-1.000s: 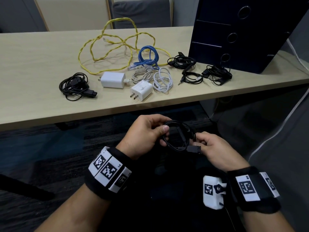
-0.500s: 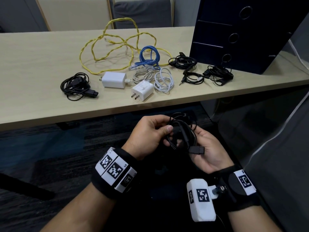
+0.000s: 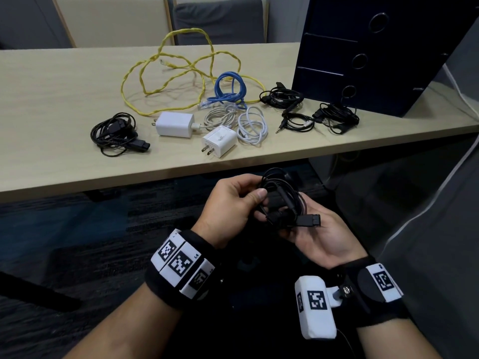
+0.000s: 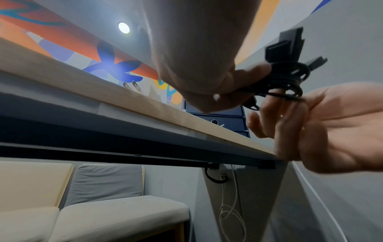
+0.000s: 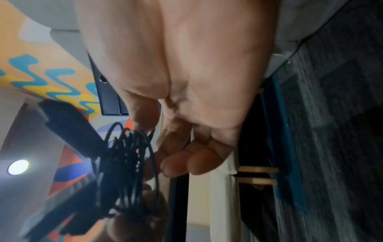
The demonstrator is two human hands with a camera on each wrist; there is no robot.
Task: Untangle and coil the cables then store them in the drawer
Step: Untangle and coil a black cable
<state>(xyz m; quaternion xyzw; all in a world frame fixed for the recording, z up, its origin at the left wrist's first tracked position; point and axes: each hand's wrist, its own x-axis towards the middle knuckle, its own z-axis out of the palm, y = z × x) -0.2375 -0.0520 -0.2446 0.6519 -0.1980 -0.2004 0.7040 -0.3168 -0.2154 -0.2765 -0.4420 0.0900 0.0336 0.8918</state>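
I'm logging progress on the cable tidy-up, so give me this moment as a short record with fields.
in hands: black cable bundle, held below the desk edge
left hand: pinches the bundle
right hand: palm up, cradling the bundle
on table: yellow cable, blue cable, two white chargers, white cable coils, three black bundles
drawer unit: drawers closed
stored so far: nothing visible
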